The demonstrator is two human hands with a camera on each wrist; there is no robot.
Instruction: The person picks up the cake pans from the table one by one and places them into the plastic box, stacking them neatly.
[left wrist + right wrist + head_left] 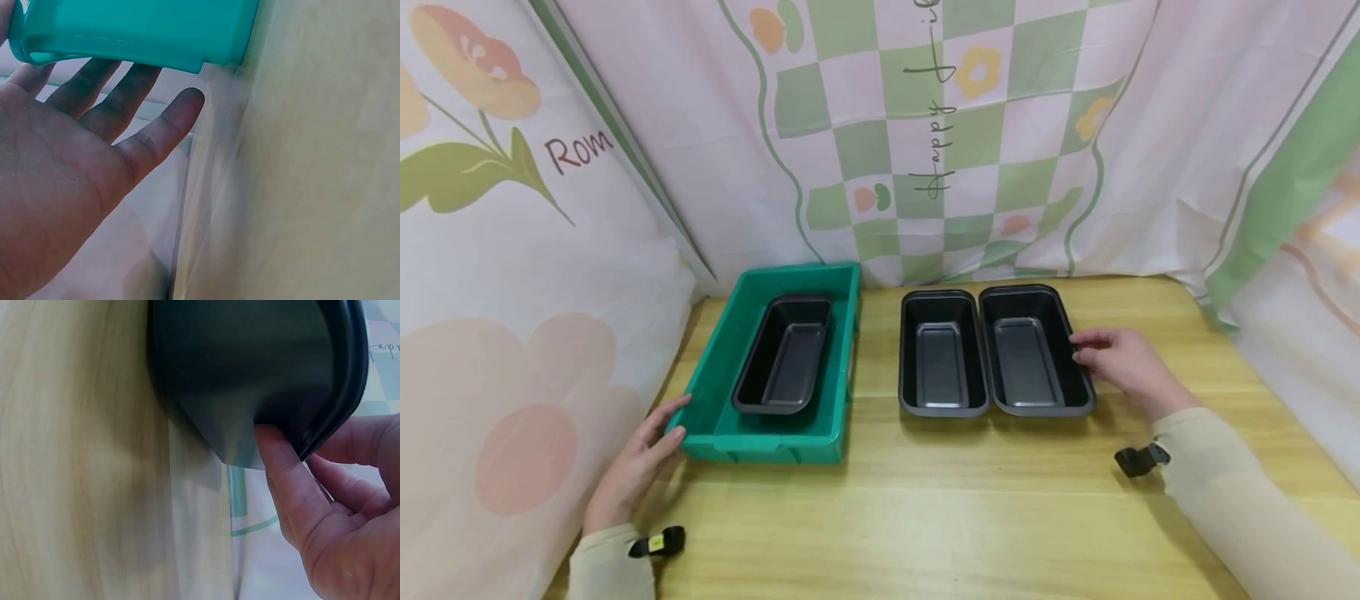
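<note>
On the left, the green plastic tray (pixel 842 433) holds one black loaf pan (pixel 782 358). My left hand (pixel 636 467) touches the tray's near left corner. In the left wrist view its fingers (pixel 156 134) are spread and nearly straight, some fingertips hidden behind the tray's wall. Right of the tray stand two more loaf pans side by side, a left pan (pixel 942 354) and a right pan (pixel 1033 350). My right hand (pixel 1123 367) pinches the right pan's right rim. From the right wrist, the thumb shows against that pan's outer wall, with the other fingers beyond the rim.
All of it stands on a light wooden table (pixel 917 508). A patterned cloth (pixel 940 142) rises along the table's back edge, and more cloth hangs at the left and right sides. The tray's right wall stands between its pan and the other two.
</note>
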